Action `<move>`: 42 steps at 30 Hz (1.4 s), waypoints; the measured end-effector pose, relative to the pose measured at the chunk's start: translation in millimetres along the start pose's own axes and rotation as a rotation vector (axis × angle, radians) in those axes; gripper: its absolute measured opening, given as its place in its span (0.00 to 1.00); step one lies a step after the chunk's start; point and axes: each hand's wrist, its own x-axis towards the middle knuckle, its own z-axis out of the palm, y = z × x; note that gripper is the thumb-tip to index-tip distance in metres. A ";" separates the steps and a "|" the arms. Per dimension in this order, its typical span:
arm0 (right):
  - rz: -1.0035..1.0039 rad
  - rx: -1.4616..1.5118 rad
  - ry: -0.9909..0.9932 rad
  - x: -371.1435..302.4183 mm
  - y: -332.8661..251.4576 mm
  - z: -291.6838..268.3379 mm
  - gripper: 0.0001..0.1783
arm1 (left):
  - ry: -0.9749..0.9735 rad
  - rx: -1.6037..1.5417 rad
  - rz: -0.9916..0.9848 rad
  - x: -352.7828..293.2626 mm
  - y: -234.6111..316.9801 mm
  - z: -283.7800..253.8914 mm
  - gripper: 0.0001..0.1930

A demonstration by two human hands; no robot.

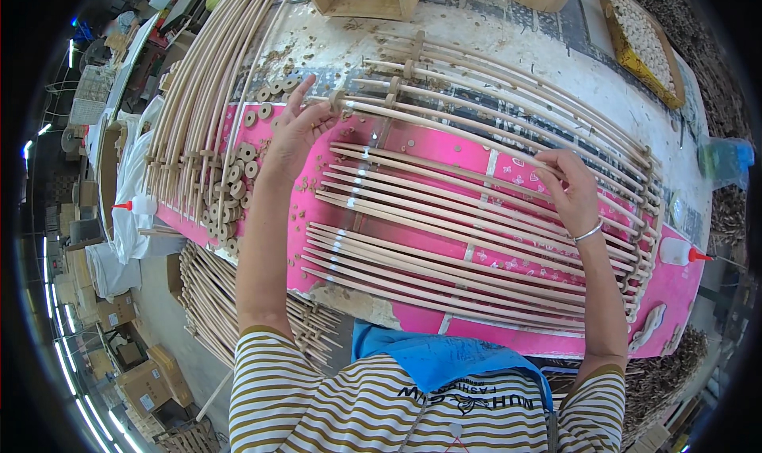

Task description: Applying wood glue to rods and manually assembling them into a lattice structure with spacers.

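The left hand (pixel 298 132) is raised over the worktop (pixel 460 24), its thumb and some fingers closed at a wooden ring (pixel 336 101) on the left end of a slim pale rod (pixel 429 120), while its index finger points up and away. The right hand (pixel 573 190) pinches the same rod farther along, between thumb and fingertips, with a bracelet (pixel 589 232) around the wrist. The rod lies slantwise above a pink sheet (pixel 429 142) that covers the near part of the worktop.

Nearer the body, more rods (pixel 381 255) lie side by side in a spread row with bare left ends. On the far side of the held rod, several others have rings near their left ends. Loose rings (pixel 236 190) are heaped left of the left forearm, beside a long stack of rods (pixel 194 96). A white bottle with a red tip (pixel 677 252) lies by the right edge; another (pixel 143 205) is at the left. Farther out are a wooden box (pixel 361 5) and a tray of small pale pieces (pixel 644 44).
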 end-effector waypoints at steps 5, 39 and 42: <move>-0.002 -0.008 0.023 7.3 -2.5 2.5 0.06 | 0.013 0.010 0.016 -6.8 -0.7 15.7 0.44; 0.091 0.001 -0.029 -7.6 47.3 4.0 0.07 | -0.038 1.444 0.811 -16.4 -13.2 47.3 0.26; 0.077 -0.050 -0.036 -7.2 48.6 1.6 0.07 | -0.020 1.430 0.818 -12.5 -18.9 48.3 0.25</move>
